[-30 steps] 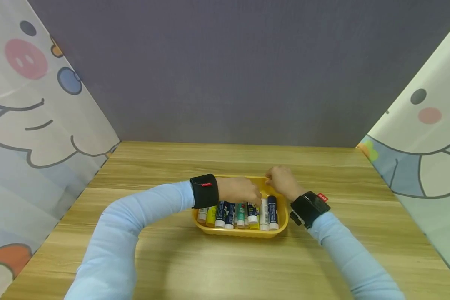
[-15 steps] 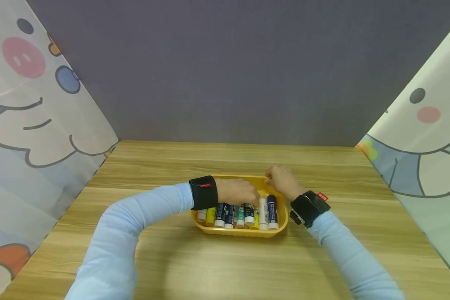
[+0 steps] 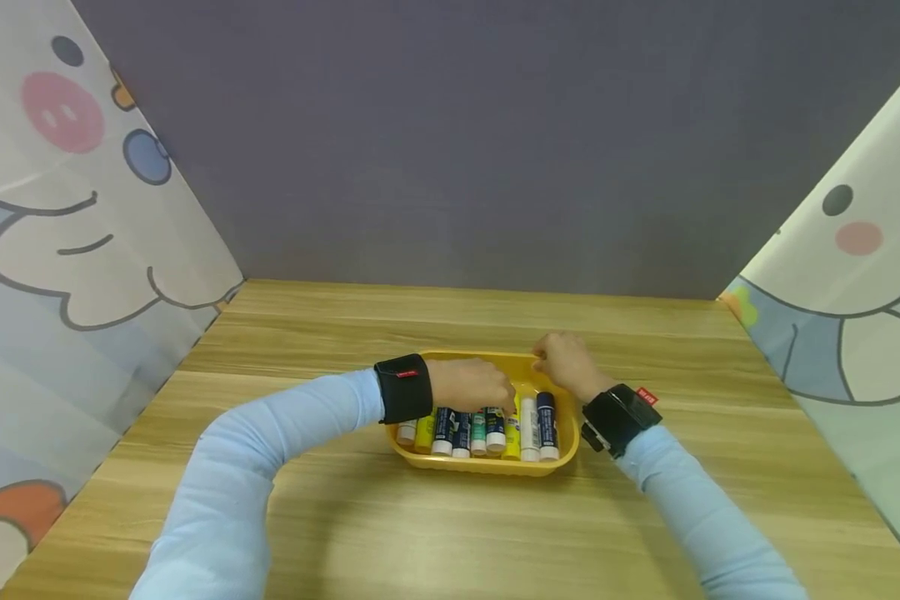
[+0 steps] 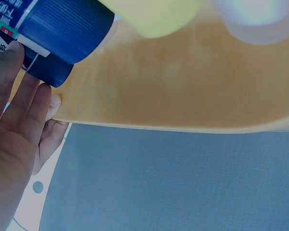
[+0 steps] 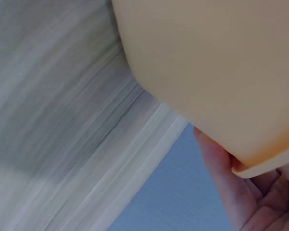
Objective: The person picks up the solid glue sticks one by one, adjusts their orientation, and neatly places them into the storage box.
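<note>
A yellow plastic basket (image 3: 487, 468) holds a row of glue sticks. My left hand (image 3: 471, 383) reaches across it from the left, fingers down inside. In the left wrist view its thumb and fingers pinch a dark blue glue stick (image 4: 50, 72), partly covered by a larger-looking blue glue stick (image 4: 70, 29). At the basket's back right corner, my right hand (image 3: 567, 364) holds the rim; in the right wrist view the fingers (image 5: 221, 168) lie around the rim edge. The far ends of several glue sticks are hidden under my left hand.
To the right in the row are a yellow glue stick (image 3: 512, 442), a white glue stick (image 3: 529, 429) and a navy glue stick (image 3: 547, 427). The wooden table (image 3: 450, 533) meets a grey panel (image 3: 465, 150) behind and cartoon-printed sheets at both sides.
My left hand has shifted slightly left, and a dark blue glue stick beneath it has moved left too, showing more of the yellow one beside it. My right hand stays at the rim.
</note>
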`<state>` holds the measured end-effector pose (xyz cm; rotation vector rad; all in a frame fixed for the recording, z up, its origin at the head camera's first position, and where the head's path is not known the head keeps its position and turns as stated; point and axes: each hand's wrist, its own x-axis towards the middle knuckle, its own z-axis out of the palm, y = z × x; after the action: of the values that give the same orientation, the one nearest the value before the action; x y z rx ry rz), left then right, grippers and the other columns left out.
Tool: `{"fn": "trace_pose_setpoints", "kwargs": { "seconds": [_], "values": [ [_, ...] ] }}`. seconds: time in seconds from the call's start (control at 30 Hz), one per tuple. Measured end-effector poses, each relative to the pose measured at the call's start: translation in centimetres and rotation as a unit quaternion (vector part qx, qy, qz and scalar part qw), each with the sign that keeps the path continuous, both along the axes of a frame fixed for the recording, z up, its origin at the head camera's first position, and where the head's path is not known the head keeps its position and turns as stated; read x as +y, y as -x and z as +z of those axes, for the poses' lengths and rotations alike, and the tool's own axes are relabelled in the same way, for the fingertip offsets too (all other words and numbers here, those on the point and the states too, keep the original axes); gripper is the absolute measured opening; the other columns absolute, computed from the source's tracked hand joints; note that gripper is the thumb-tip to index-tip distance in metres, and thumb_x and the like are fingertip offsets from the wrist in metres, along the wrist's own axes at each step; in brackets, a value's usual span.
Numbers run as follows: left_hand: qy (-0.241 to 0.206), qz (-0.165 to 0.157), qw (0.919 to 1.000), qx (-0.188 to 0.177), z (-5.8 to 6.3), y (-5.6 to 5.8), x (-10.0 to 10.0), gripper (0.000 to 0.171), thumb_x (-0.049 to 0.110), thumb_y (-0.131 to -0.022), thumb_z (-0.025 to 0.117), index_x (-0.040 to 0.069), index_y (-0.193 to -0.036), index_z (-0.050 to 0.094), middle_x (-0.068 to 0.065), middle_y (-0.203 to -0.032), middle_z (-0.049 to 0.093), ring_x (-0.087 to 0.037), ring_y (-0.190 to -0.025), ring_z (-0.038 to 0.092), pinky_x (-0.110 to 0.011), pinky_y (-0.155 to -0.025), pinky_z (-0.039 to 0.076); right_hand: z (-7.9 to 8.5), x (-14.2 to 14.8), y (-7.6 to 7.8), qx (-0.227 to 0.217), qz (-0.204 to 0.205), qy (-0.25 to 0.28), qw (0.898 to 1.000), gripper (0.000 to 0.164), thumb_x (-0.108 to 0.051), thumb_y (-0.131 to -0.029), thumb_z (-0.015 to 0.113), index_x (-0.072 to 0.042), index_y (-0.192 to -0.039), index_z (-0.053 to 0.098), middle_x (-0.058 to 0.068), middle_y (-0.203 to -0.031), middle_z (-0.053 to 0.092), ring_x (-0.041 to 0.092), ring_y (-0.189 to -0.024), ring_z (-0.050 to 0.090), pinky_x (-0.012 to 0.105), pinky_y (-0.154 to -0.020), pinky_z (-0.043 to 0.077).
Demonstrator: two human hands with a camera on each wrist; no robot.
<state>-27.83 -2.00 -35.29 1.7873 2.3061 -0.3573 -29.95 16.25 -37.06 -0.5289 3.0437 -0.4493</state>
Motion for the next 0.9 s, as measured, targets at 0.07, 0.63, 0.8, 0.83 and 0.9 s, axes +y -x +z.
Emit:
{"fn": "trace_pose_setpoints", "kwargs": {
  "seconds": [0.07,0.63,0.8,0.83,0.9],
  "values": [
    [0.0,0.002,1.0,-0.001,-0.1,0.0,0.1,0.035,0.001,-0.087,0.058,0.02,-0.115,0.065,0.004,-0.114,0.064,-0.011,-0.105,0.059,-0.019,-0.087,0.046,0.0,0.0,0.0,-0.002,0.001,-0.002,1.0,0.007,-0.009,-0.081,0.067,-0.004,-0.078,0.068,0.006,-0.071,0.062,0.02,-0.065,0.049,0.031,-0.063,0.039],
    [0.021,0.046,0.9986,-0.017,-0.3,-0.2,0.8,0.043,-0.004,-0.086,0.057,0.019,-0.122,0.06,0.002,-0.121,0.06,-0.013,-0.109,0.057,-0.02,-0.088,0.045,-0.5,0.4,-0.2,0.008,0.001,-0.011,1.0,0.008,-0.009,-0.081,0.068,-0.001,-0.079,0.068,0.009,-0.073,0.063,0.021,-0.067,0.051,0.036,-0.067,0.044],
    [0.018,0.061,0.9978,0.018,-0.3,0.2,0.9,0.041,-0.001,-0.086,0.058,0.019,-0.122,0.06,0.001,-0.122,0.059,-0.013,-0.108,0.057,-0.02,-0.088,0.045,-0.8,0.5,0.2,0.014,-0.009,-0.023,1.0,0.009,-0.009,-0.083,0.065,0.0,-0.081,0.067,0.008,-0.07,0.06,0.021,-0.065,0.05,0.034,-0.064,0.042],
    [0.014,0.064,0.9976,0.021,-0.2,0.4,0.8,0.039,0.001,-0.087,0.058,0.019,-0.121,0.06,0.001,-0.122,0.059,-0.013,-0.107,0.057,-0.02,-0.088,0.046,-0.9,0.5,0.4,0.014,-0.012,-0.025,1.0,0.01,-0.009,-0.083,0.065,0.0,-0.081,0.068,0.008,-0.071,0.061,0.021,-0.065,0.05,0.034,-0.064,0.042],
    [0.004,0.076,0.9969,0.021,0.0,0.6,0.6,0.035,0.005,-0.088,0.059,0.018,-0.12,0.06,0.0,-0.122,0.059,-0.014,-0.107,0.057,-0.022,-0.088,0.046,-1.2,0.6,0.8,0.009,-0.01,-0.03,0.999,0.012,-0.01,-0.083,0.065,0.001,-0.086,0.068,0.01,-0.075,0.063,0.022,-0.068,0.053,0.036,-0.067,0.044]
  ]
}}
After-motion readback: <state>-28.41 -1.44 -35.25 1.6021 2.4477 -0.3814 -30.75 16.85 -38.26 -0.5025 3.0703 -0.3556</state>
